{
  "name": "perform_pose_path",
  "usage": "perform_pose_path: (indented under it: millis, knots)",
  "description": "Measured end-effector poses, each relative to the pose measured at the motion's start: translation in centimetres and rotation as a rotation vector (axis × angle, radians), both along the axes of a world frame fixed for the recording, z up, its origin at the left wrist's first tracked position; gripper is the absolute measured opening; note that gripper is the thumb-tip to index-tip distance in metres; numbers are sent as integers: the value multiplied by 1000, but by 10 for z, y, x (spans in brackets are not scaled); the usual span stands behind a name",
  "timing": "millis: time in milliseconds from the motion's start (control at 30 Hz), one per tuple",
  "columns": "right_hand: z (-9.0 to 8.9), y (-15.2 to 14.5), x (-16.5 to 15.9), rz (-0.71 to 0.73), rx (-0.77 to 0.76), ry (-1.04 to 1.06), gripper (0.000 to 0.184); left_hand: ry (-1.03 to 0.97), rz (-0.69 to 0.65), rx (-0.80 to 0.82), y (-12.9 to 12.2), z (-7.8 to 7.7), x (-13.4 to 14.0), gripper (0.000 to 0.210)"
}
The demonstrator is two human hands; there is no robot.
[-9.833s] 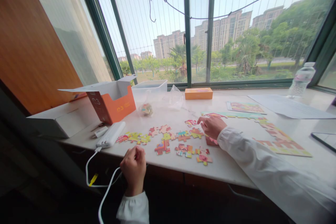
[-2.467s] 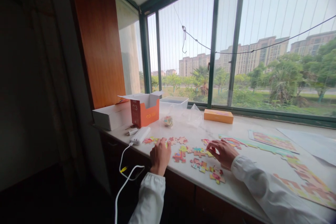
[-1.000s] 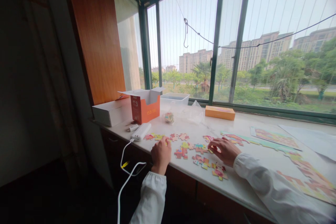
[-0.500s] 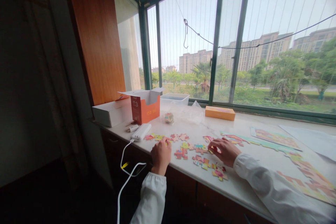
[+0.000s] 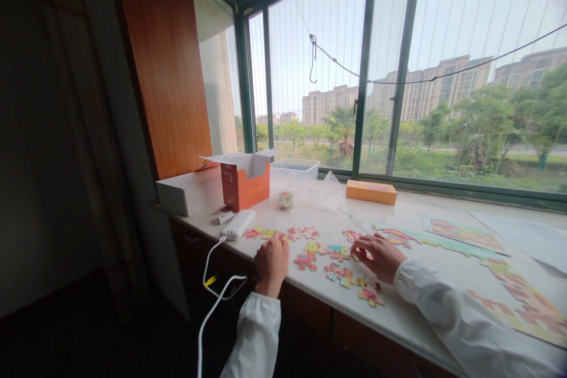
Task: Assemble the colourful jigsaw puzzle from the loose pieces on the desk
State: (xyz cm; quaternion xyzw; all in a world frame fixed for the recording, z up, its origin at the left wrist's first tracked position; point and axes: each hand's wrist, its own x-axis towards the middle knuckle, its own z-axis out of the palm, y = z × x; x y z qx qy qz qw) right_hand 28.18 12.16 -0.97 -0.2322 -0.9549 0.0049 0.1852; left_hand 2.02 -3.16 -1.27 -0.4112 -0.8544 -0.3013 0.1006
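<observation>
My left hand [image 5: 271,261] rests at the front edge of the counter, its fingers curled in. Its fingertips are turned away, so what they hold, if anything, is hidden; yellow-green puzzle pieces [image 5: 267,234] lie just beyond it. My right hand [image 5: 376,255] is bent over the loose jigsaw, thumb and fingers closing on a reddish puzzle piece [image 5: 365,253] that is partly covered. Between the hands lie several loose pieces, among them a red one [image 5: 305,260] and a joined cluster [image 5: 340,273]. A partly assembled puzzle border [image 5: 447,241] runs along the right side.
At the back left stand an orange box [image 5: 252,189] and a white box [image 5: 190,192], with a white power bank [image 5: 238,225] and cable in front. A clear plastic tub [image 5: 305,169], crumpled plastic bag [image 5: 326,192] and yellow-orange box [image 5: 371,192] sit by the window. A picture sheet [image 5: 465,234] lies right.
</observation>
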Motion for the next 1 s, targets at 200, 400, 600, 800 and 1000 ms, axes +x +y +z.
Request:
perform_pose_path:
  millis: [200, 400, 600, 800, 1000]
  knots:
    - [0, 0, -1, -4, 3, 6, 30, 20, 0, 9, 1, -2, -1, 27]
    - [0, -1, 0, -4, -2, 7, 31, 1, 2, -6, 0, -1, 0, 28]
    - [-1, 0, 0, -3, 1, 12, 31, -5, -5, 20, 0, 0, 1, 28]
    - [-1, 0, 0, -4, 4, 6, 31, -20, -1, 4, -1, 2, 2, 28]
    - [0, -1, 0, 2, 6, 8, 30, -24, 4, -10, -2, 4, 3, 29]
